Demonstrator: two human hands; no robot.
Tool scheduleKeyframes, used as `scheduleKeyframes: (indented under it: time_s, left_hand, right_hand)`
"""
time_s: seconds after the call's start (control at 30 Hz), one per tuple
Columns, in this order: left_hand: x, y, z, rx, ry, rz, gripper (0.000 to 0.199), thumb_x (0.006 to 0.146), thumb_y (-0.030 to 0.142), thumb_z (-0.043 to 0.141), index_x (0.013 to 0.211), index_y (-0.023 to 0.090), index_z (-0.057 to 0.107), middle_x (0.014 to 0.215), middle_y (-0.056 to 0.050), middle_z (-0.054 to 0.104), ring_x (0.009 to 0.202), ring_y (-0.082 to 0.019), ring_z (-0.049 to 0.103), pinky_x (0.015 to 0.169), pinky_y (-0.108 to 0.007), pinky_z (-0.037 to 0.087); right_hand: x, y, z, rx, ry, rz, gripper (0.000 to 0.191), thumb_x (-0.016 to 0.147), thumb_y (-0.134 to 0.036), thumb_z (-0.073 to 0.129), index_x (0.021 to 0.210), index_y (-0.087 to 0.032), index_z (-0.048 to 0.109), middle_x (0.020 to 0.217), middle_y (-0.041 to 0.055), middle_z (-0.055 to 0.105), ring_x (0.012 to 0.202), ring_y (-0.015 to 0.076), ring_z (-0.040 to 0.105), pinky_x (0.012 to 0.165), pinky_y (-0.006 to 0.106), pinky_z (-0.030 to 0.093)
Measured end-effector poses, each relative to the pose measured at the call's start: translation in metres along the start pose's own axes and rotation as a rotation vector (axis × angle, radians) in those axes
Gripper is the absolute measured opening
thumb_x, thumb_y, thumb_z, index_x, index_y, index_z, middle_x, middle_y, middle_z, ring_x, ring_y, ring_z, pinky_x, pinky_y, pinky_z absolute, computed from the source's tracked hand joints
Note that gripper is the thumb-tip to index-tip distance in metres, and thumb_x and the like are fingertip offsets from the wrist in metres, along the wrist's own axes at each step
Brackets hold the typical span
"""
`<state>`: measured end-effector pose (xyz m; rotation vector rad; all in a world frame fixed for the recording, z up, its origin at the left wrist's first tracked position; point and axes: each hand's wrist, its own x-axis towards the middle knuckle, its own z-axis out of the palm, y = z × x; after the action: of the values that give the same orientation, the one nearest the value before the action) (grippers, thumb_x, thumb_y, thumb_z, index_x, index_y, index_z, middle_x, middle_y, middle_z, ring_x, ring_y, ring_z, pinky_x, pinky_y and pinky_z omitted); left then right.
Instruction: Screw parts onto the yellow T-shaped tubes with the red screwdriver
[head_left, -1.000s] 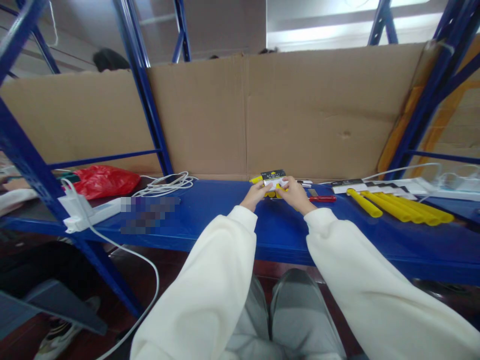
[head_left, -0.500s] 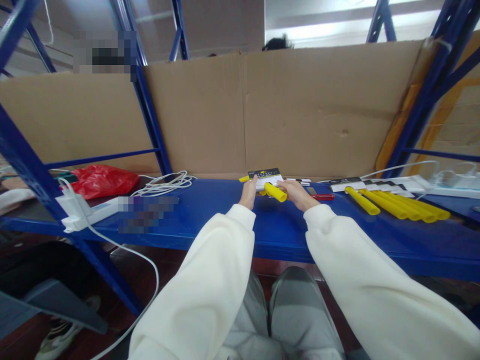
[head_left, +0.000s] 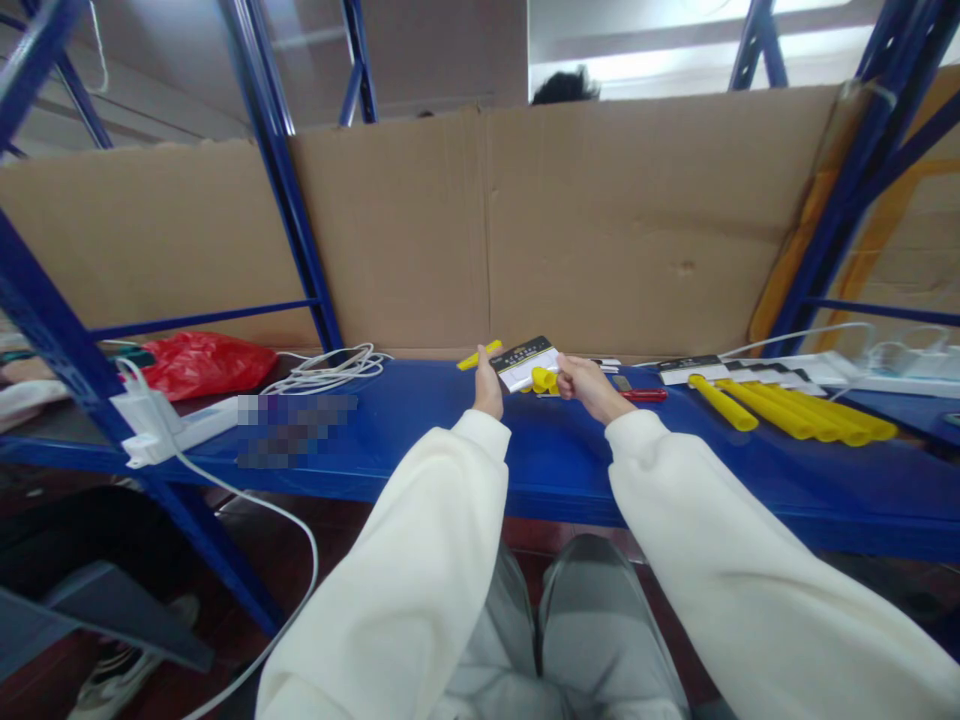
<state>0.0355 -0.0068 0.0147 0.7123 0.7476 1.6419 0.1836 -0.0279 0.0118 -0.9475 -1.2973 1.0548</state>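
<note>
My left hand (head_left: 489, 386) grips the left end of a black-and-white printed card or sleeve (head_left: 526, 364), held tilted above the bench. A yellow piece (head_left: 544, 380) shows at the sleeve's lower right, its shape partly hidden. Against it, my right hand (head_left: 589, 384) is closed with curled fingers, at the yellow handle end. A thin yellow strip (head_left: 480, 355) sticks out behind my left hand; whether it joins the sleeve I cannot tell. Right of my right hand lies a red tool, perhaps a utility knife (head_left: 645, 395).
On the blue bench (head_left: 420, 420), several yellow-handled tools (head_left: 810, 412) in black-and-white sleeves lie at right. Coiled white cable (head_left: 337, 367), a red plastic bag (head_left: 214, 365) and a power strip (head_left: 214, 418) are at left. A cardboard panel (head_left: 600, 230) walls the back.
The sleeve has tilted, and its right side has risen. The yellow handle, which pointed toward me, is now mostly hidden by my right hand. The yellow strip shows longer at left.
</note>
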Motion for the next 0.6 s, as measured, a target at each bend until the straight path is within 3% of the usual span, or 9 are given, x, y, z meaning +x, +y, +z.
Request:
scheduleKeyframes:
  time_s: [0.13, 0.3, 0.47, 0.6]
  left_hand:
    - [0.005, 0.000, -0.006, 0.081, 0.071, 0.025, 0.041, 0.102, 0.049, 0.039, 0.102, 0.018, 0.066, 0.072, -0.002, 0.062, 0.057, -0.012, 0.061, 0.052, -0.021, 0.047]
    - [0.015, -0.006, -0.010, 0.171, 0.138, 0.167, 0.009, 0.087, 0.023, 0.067, 0.090, 0.020, 0.060, 0.075, 0.002, 0.057, 0.058, -0.009, 0.056, 0.053, -0.019, 0.045]
    - [0.020, -0.007, -0.012, 0.201, 0.251, 0.185, 0.026, 0.078, 0.003, 0.061, 0.098, 0.021, 0.061, 0.082, 0.001, 0.060, 0.070, -0.010, 0.061, 0.067, -0.020, 0.050]
    - [0.013, -0.002, -0.010, 0.180, 0.199, 0.068, 0.050, 0.081, 0.004, 0.053, 0.126, 0.025, 0.057, 0.075, 0.004, 0.059, 0.057, -0.010, 0.061, 0.061, -0.022, 0.052]
  right_hand:
    - [0.001, -0.003, -0.002, 0.050, 0.023, 0.001, 0.044, 0.087, -0.050, 0.068, 0.065, -0.023, 0.042, 0.041, -0.0084, 0.038, 0.037, 0.0073, 0.032, 0.039, 0.020, 0.026]
    - [0.001, -0.004, -0.002, 0.029, 0.089, 0.021, 0.033, 0.084, -0.035, 0.066, 0.062, -0.022, 0.045, 0.039, -0.0062, 0.040, 0.036, 0.0081, 0.033, 0.037, 0.020, 0.026]
    - [0.007, -0.004, -0.011, 0.039, 0.359, 0.006, 0.027, 0.084, -0.021, 0.051, 0.060, -0.024, 0.040, 0.037, -0.0053, 0.039, 0.035, 0.0086, 0.033, 0.036, 0.020, 0.026]
    - [0.020, 0.001, -0.033, -0.049, 0.493, -0.077, 0.012, 0.081, -0.020, 0.051, 0.072, -0.025, 0.044, 0.046, -0.0058, 0.047, 0.038, 0.0112, 0.039, 0.038, 0.023, 0.032]
